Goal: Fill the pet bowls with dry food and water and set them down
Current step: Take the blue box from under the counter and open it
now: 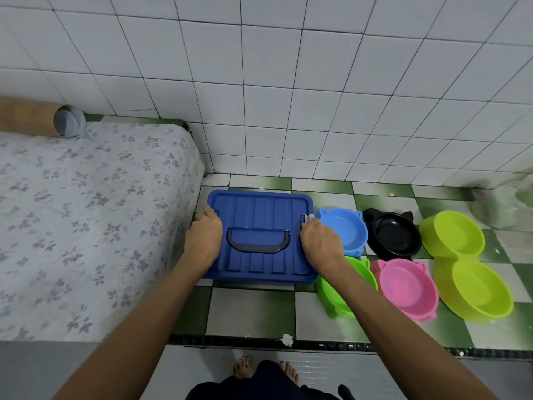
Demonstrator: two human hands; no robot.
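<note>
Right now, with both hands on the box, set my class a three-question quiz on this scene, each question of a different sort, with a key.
1. True or false: the lid of the blue storage box is already off.
2. Which bowl does the right forearm partly hide? A) pink bowl B) green bowl C) black bowl
3. Fill the gap: the left hand and right hand sit at the box's two short ____.

Key
1. False: the lid is on, its handle lying flat.
2. B
3. ends, where the white latch shows by the right hand.
</note>
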